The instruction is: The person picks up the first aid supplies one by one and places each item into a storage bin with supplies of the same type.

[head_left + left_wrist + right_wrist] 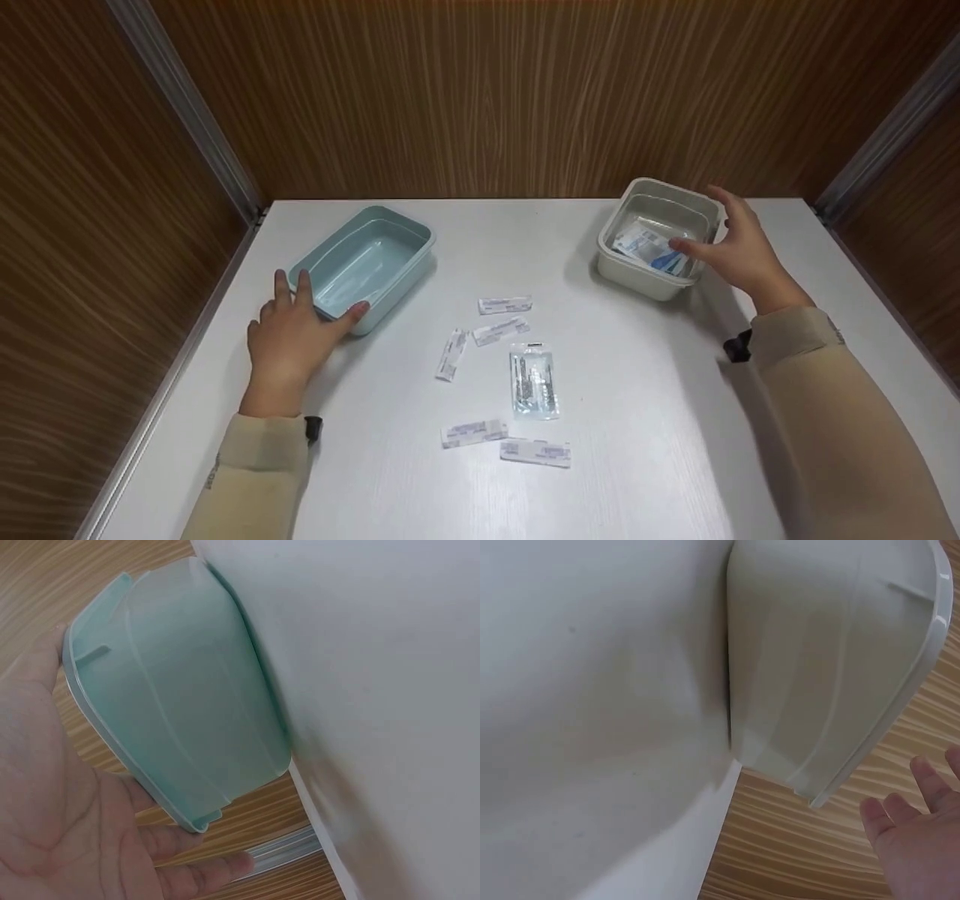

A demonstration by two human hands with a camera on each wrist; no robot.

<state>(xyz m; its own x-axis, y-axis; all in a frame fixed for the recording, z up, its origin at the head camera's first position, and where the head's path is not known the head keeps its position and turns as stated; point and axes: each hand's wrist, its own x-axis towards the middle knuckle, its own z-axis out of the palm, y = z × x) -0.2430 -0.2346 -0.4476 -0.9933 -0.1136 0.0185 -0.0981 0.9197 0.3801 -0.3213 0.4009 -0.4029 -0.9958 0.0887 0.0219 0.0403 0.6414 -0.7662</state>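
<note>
My left hand (289, 341) is at the near end of a light blue plastic bin (401, 289), fingers extended along the left rim and thumb by the near right corner. In the left wrist view, thumb and fingers span the end of the bin (180, 682), right at its rim. My right hand (742, 251) spreads beside a cream plastic bin (634, 279), its thumb overlapping the bin's near right rim. The right wrist view shows fingertips (874, 814) apart from the cream bin (802, 652). Printed white and blue packets (641, 241) lie inside it.
Several slim white printed sachets (475, 433) lie scattered on the white table (630, 480) between the bins. Among them is a larger clear-and-pale-blue flat packet (534, 381). Wood-grain panels (480, 97) enclose the table at the back and both sides.
</note>
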